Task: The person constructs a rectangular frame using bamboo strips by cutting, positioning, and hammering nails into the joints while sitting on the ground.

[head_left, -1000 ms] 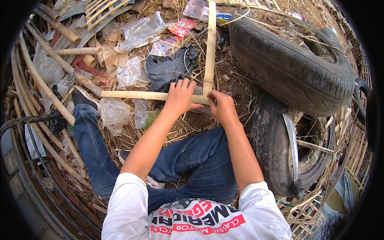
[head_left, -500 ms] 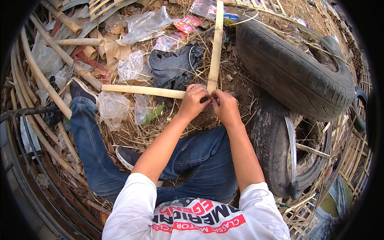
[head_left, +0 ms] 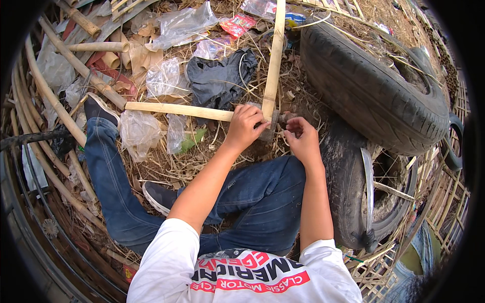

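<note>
Two split bamboo strips meet at a corner in front of me. One bamboo strip [head_left: 179, 110] lies crosswise from the left; the other bamboo strip [head_left: 275, 58] runs away from me. My left hand [head_left: 246, 125] is closed on the crosswise strip's right end, its fingertips at the joint. Beneath the corner a grey, block-like piece [head_left: 269, 133] shows partly, its kind unclear. My right hand [head_left: 303, 141] is just right of the joint, apart from it. Its fingers are curled, with a gap between thumb and forefinger and nothing visible there. A small brownish lump [head_left: 288, 117] lies beyond those fingers.
Two worn tyres stand at the right, an upper tyre [head_left: 371, 91] and a lower tyre [head_left: 346, 187]. A black plastic bag [head_left: 220, 78] and clear plastic [head_left: 140, 134] litter the straw-strewn ground. Bamboo poles [head_left: 53, 108] crowd the left. My bent legs [head_left: 247, 202] are close below.
My right hand has let go of the joint and moved right and slightly toward me, exposing the grey piece there. My left hand stays at the corner.
</note>
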Available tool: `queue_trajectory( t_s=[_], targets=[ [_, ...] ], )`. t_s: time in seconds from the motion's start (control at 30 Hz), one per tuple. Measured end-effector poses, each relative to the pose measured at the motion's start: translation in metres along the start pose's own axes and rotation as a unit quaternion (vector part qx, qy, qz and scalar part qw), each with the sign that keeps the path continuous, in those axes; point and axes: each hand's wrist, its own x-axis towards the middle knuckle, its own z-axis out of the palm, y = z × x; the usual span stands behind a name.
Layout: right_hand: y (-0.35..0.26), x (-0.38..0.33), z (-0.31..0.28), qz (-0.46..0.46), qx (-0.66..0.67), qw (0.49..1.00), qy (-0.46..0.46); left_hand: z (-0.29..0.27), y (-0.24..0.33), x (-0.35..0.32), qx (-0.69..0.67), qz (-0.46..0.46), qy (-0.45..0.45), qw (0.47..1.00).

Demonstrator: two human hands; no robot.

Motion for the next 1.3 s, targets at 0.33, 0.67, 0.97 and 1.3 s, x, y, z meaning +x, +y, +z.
queue_trajectory(
  t_s=[0.33, 0.67, 0.97, 1.3],
  targets=[
    [0.045, 0.000, -0.009, 0.202, -0.194, 0.953, -0.116, 0.000, -0.001, 0.002, -0.004, -0.008, -0.021, 1.000],
    [0.057, 0.016, -0.005, 0.249, -0.312, 0.899, -0.182, -0.002, -0.002, 0.005, -0.012, -0.013, -0.042, 0.999],
    [0.082, 0.007, 0.005, 0.203, -0.177, 0.962, -0.040, -0.001, -0.002, 0.007, -0.007, -0.010, -0.047, 0.999],
    [0.042, -0.003, -0.019, 0.066, -0.065, 0.995, 0.034, -0.001, -0.003, 0.006, 0.003, -0.011, -0.053, 0.999]
  ],
)
